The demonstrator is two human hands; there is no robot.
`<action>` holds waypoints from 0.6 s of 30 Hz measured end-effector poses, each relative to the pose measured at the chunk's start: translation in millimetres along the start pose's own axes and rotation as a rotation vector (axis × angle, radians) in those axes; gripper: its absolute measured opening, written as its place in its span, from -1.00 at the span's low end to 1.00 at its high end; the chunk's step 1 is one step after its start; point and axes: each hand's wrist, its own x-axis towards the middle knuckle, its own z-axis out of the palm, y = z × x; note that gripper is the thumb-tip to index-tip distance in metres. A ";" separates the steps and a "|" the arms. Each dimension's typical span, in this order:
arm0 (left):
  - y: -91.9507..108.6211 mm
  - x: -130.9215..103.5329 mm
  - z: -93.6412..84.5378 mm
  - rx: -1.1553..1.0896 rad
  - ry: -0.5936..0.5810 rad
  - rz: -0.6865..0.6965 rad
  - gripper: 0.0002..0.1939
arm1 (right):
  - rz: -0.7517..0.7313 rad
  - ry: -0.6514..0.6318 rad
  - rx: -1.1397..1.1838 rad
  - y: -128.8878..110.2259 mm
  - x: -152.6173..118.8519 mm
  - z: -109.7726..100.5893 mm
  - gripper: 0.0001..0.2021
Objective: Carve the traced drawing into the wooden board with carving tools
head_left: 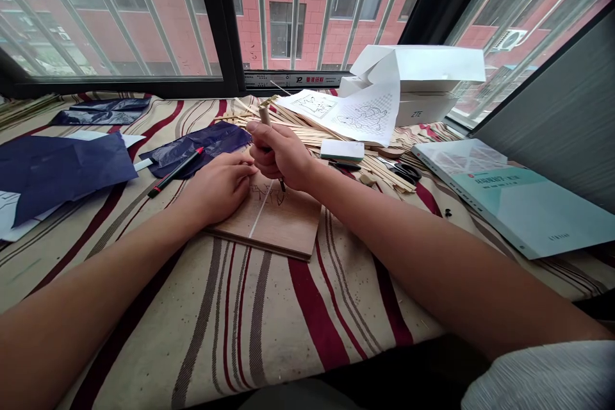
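Observation:
A flat wooden board [283,230] lies on the striped cloth, with dark line drawing [267,193] and a pale stripe down its face. My right hand [282,152] is wrapped round a carving chisel [264,116], its wooden handle standing out above the fist. The dark blade shows below the fist, its tip at the drawn lines. My left hand [221,184] presses the board's left part, fingers bent and close together beside the right fist. Part of the drawing is hidden under both hands.
Left of the board lie a black-and-red pen [175,172] and dark blue carbon sheets [67,163]. Behind are thin wooden strips [307,134], a drawing sheet [360,116], an eraser block [342,149] and a white box [423,106]. Scissors [406,172] and a book [523,198] lie right.

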 end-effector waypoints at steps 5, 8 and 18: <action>2.1 0.8 -1.6 0.001 -0.023 -0.041 -0.54 | 0.042 -0.246 -0.075 4.3 5.8 -1.6 -0.46; 2.5 0.8 -0.7 -0.020 -0.015 -0.048 -0.52 | 0.088 -0.305 -0.044 3.9 8.0 -7.1 -0.49; 2.1 0.8 0.7 -0.029 -0.021 -0.083 -0.55 | 0.152 -0.310 -0.091 3.5 9.5 -2.2 -0.48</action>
